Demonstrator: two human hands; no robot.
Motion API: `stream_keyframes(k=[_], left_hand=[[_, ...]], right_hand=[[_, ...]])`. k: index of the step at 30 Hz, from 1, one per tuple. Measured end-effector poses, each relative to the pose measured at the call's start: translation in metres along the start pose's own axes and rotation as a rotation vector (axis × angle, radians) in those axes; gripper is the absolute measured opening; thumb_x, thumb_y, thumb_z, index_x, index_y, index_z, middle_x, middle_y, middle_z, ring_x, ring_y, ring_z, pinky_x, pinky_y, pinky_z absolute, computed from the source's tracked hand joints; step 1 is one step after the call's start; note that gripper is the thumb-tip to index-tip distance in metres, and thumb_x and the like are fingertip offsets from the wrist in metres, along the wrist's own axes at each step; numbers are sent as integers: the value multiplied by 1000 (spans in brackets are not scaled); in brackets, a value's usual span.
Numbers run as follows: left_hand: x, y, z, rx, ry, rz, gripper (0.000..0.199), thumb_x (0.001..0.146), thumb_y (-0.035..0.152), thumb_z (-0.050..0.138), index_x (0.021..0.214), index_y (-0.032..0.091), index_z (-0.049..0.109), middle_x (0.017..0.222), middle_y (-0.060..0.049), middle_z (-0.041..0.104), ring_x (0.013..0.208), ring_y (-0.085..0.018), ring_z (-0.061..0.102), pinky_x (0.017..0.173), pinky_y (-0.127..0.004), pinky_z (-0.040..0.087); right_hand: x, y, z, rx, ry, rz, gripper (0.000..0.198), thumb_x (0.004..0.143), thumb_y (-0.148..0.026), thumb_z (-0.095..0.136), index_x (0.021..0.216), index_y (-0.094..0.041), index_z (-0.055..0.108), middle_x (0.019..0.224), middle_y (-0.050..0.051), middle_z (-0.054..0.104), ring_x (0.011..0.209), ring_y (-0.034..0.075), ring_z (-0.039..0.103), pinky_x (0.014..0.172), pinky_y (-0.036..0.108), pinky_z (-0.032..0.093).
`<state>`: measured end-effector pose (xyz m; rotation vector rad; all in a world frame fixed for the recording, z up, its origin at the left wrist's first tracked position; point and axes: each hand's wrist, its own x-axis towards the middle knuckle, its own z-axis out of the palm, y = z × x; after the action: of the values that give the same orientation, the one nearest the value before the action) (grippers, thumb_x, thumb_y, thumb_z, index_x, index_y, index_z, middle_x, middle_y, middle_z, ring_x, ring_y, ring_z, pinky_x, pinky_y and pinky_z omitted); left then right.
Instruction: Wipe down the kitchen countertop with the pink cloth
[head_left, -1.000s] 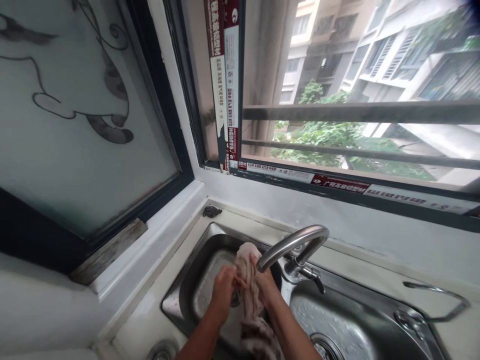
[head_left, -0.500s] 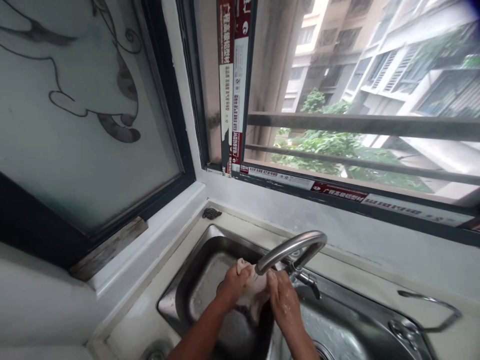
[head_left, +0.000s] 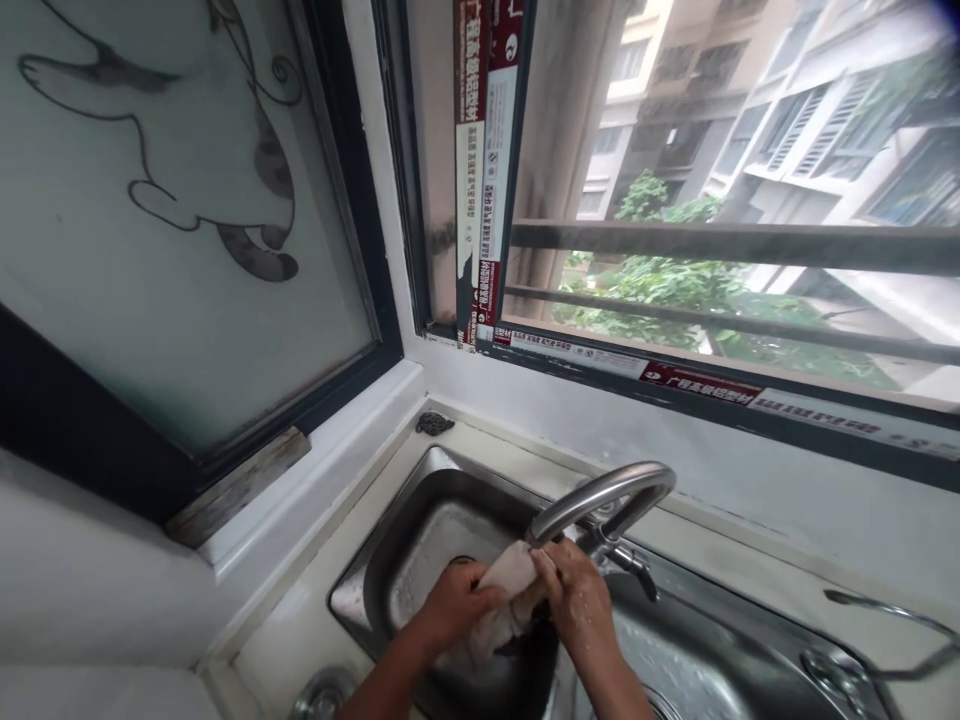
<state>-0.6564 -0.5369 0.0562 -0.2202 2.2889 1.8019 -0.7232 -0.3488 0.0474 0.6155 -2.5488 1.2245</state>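
Note:
A limp, pale pinkish-white piece that looks like a wet cloth [head_left: 507, 578] is held up over the left sink basin [head_left: 405, 590], just under the spout of the metal faucet [head_left: 600, 497]. My left hand [head_left: 459, 602] grips its left side, with thumb and fingers closed on it. On the other side, the closed fingers of my right hand [head_left: 577, 590] pinch its upper right edge, right beside the spout's end. Water drops glisten on the back of that hand. The lower part of the piece hangs into the basin, partly hidden by my hands.
To the right lies a second steel basin [head_left: 697, 640] with a drain. A bent metal rod [head_left: 900, 612] stands over its far right corner. A dark scouring pad [head_left: 435, 423] lies on the counter behind the left basin. The window frame [head_left: 645, 372] runs along the back.
My hands have shifted their hold on the pale piece, which is now folded upward between them near the spout. The whole view has moved slightly, so everything sits further right.

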Motion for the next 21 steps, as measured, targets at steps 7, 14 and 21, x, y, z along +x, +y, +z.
stream_keyframes(k=[7,14,21], left_hand=[[-2,16,4,-25,190,160,27,82,44,58,76,18,61,70,3,54,69,-14,47,66,-27,36],[-2,27,6,-231,292,153,22,75,28,57,87,17,72,81,-3,69,78,-18,59,72,-28,45],[6,35,13,-243,338,129,25,77,31,57,90,18,74,87,-6,72,85,-21,63,81,-32,49]], right_hand=[[2,-2,-7,366,-2,236,58,92,-73,51,104,-24,79,101,8,72,98,28,66,83,36,53],[-8,3,12,671,-37,551,60,69,-72,77,102,-22,78,103,9,74,104,33,66,94,43,53],[-28,-2,26,1306,6,925,55,61,-60,91,99,-25,74,95,3,74,84,23,70,68,29,57]])
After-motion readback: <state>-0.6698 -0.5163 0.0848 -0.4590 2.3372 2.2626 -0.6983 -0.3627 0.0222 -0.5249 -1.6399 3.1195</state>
